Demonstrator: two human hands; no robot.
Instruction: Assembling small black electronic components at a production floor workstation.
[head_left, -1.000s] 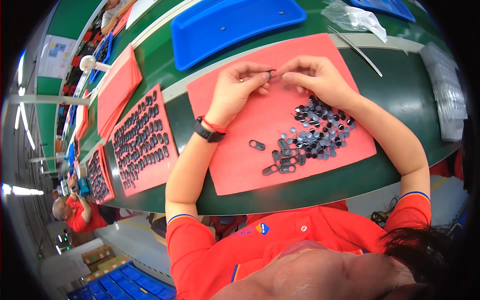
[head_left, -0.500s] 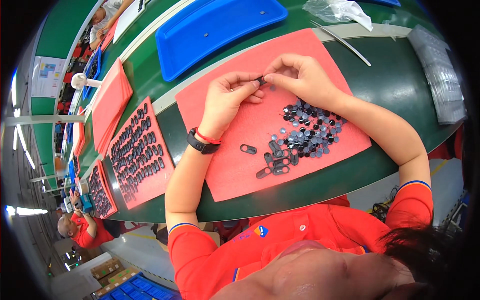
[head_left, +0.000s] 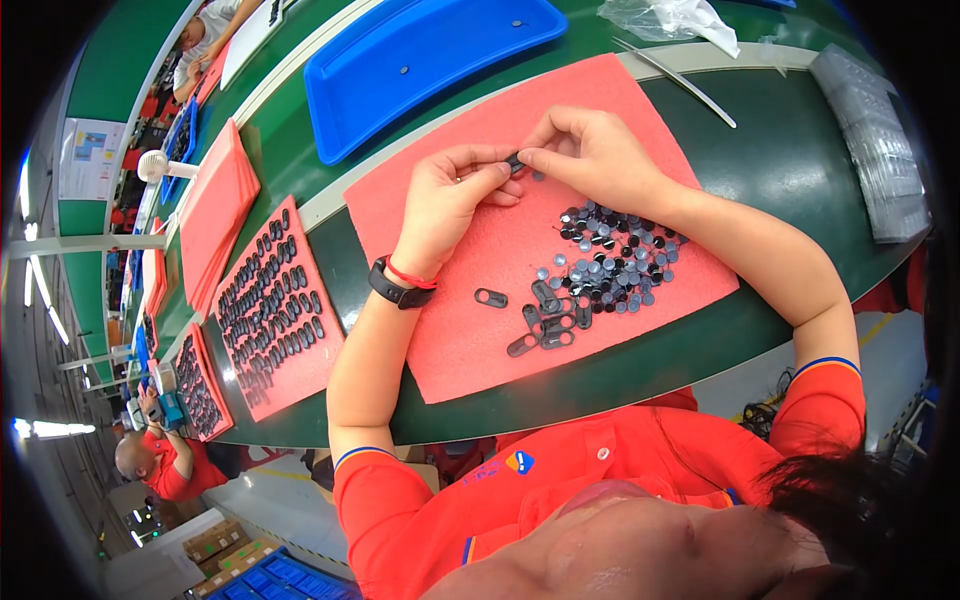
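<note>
Above the pink foam sheet [head_left: 450,350], both hands meet at a small black oval plastic part [head_left: 515,161]. My left hand [head_left: 458,195] pinches it between thumb and fingers. From the other side, the thumb and forefinger of my right hand [head_left: 585,150] press together at the part's edge; anything finer between them is too small to make out. Nearer me lies a loose cluster of black oval parts with round holes [head_left: 548,318], one of them [head_left: 490,298] apart to the left. Beside the cluster spreads a pile of small round grey and black discs [head_left: 625,262].
Left of the sheet, another pink foam sheet [head_left: 262,405] carries rows of black parts. Beyond stand stacked foam sheets [head_left: 215,200], a small white fan [head_left: 153,166] and a blue tray [head_left: 335,140]. Tweezers [head_left: 690,90], a plastic bag [head_left: 670,18] and clear trays [head_left: 870,140] lie at the far right.
The whole view has shifted slightly. Both hands stay together at the black part, with only slight finger movement.
</note>
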